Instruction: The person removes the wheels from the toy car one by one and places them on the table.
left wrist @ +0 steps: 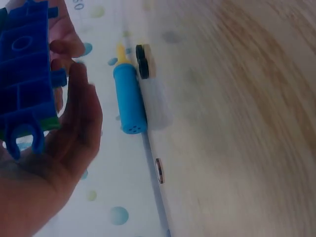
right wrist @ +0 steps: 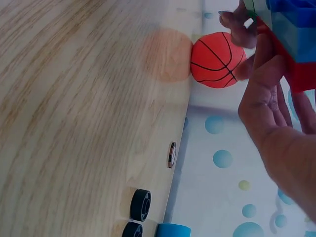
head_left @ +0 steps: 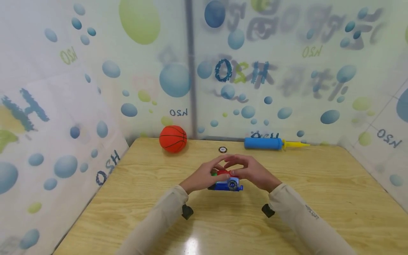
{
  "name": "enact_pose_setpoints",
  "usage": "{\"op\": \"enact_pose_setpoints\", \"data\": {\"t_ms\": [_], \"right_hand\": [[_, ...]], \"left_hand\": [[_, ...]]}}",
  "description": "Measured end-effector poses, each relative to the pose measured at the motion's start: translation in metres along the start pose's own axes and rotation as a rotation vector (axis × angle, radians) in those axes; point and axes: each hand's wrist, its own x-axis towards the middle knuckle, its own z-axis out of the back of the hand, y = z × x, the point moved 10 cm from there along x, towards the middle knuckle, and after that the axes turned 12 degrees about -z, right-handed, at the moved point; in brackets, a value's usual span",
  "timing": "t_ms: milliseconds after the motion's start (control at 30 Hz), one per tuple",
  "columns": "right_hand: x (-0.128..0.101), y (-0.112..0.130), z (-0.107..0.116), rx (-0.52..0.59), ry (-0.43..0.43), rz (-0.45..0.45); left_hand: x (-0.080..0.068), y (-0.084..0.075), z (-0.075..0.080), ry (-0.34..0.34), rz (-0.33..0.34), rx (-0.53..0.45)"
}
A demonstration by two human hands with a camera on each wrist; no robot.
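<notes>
From where I stand, the toy vehicle (head_left: 223,186) is between the person's hands, over the middle of the tabletop (head_left: 111,193). It appears raised, since the left wrist view shows its underside.

Grip state: the left-hand grip (head_left: 204,175) is curled around one end, thumb along the near side. The right-hand grip (head_left: 255,173) is clamped on the upper part, thumb against the red block (right wrist: 301,76). Whether the fingertips of the two hands touch above the toy cannot be told.

Part condition: one wheel (head_left: 232,184) sits on the side facing the person. In the left wrist view, bare pegs (left wrist: 59,77) project from the blue base, and a forked coupling (left wrist: 37,142) extends from one end. Two loose wheels (right wrist: 140,205) lie on the tabletop, near the blue pump (head_left: 263,143).

Handling, in my judgement:
1. Support the base with the left-hand grip; steady the upper blocks with the right.
2. Apply force evenly and square to the block faces. Twisting could part the joints.
3. Hold fingertips clear of the pegs and coupling; sideways load there could bend them.
4. Work low over the tabletop to limit any drop.
</notes>
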Motion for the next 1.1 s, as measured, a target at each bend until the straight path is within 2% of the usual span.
{"op": "enact_pose_setpoints", "data": {"t_ms": [167,267,367,433,567,667,867,967,1100], "right_hand": [[0.0,0.0,0.003,0.006,-0.022,-0.022],[0.0,-0.001,0.002,0.012,-0.012,-0.025],[-0.001,-0.004,0.0,0.037,0.02,-0.029],[-0.002,-0.007,0.002,0.05,0.029,-0.036],[-0.007,-0.016,0.008,0.082,0.008,-0.064],[-0.01,-0.022,0.014,0.097,-0.03,-0.079],[-0.014,-0.029,0.015,0.113,-0.052,-0.087],[-0.016,-0.031,0.015,0.105,-0.065,-0.087],[-0.019,-0.03,0.015,0.085,-0.12,-0.054]], "left_hand": [[0.001,0.002,-0.015,0.095,-0.005,-0.059],[0.001,0.003,-0.023,0.143,-0.008,-0.138],[-0.001,0.008,-0.028,0.145,0.026,-0.184],[-0.003,0.012,-0.029,0.128,0.064,-0.224],[-0.007,0.02,-0.034,0.111,0.121,-0.376],[-0.007,0.02,-0.039,0.095,0.133,-0.518],[-0.005,0.02,-0.039,-0.004,0.138,-0.739],[-0.004,0.021,-0.038,-0.041,0.142,-0.791],[-0.004,0.023,-0.037,-0.083,0.159,-0.807]]}}
